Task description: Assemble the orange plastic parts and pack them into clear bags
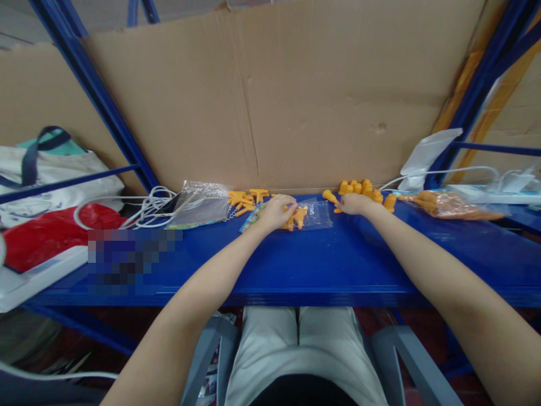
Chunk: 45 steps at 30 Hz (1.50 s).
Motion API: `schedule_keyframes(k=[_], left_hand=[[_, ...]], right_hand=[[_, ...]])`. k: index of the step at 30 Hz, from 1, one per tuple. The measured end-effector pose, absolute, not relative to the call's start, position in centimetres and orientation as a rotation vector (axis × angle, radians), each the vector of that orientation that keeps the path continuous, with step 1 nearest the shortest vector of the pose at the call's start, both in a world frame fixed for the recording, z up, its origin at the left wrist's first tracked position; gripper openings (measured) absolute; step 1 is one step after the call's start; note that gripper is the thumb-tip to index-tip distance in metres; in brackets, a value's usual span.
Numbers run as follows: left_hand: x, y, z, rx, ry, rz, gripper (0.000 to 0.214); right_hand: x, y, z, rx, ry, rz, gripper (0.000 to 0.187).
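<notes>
My left hand (276,212) lies on a small clear plastic bag (316,215) that holds orange plastic parts (298,217), its fingers curled over the bag's left end. My right hand (353,204) rests at the bag's right side, with its fingers pinched on a small orange part (330,196). Behind the left hand lie loose orange T-shaped parts (247,198). A cluster of orange cone-shaped parts (363,188) stands just behind the right hand.
A blue metal shelf (321,265) serves as the work surface, backed by cardboard (296,101). Empty clear bags (202,204) and white cables (143,210) lie left. A bag of orange parts (443,204) and a white power strip (494,194) sit right. Bags are stacked far left.
</notes>
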<state>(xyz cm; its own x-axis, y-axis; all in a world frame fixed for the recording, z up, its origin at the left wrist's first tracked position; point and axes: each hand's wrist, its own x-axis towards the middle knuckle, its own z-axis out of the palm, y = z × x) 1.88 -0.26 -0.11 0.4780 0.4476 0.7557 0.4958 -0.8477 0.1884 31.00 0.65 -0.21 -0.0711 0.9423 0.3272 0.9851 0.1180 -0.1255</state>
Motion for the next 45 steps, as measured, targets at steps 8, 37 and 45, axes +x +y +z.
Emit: schedule_keyframes(k=[8,37,45], left_hand=[[1.9,-0.3,-0.1,-2.648,-0.849,-1.333,0.011],[1.9,-0.5,0.3,-2.585,-0.862,-1.381,0.011],[1.8,-0.6,0.4,-2.554,-0.866,-1.371,0.013]], right_hand=[[30.1,-0.2,1.1,-2.037,-2.046,-0.114,0.058],[24.0,-5.2,4.6,-1.981,-2.421,-0.160,0.009],[21.5,-6.8,5.0,-1.805,-2.667,-0.435,0.023]])
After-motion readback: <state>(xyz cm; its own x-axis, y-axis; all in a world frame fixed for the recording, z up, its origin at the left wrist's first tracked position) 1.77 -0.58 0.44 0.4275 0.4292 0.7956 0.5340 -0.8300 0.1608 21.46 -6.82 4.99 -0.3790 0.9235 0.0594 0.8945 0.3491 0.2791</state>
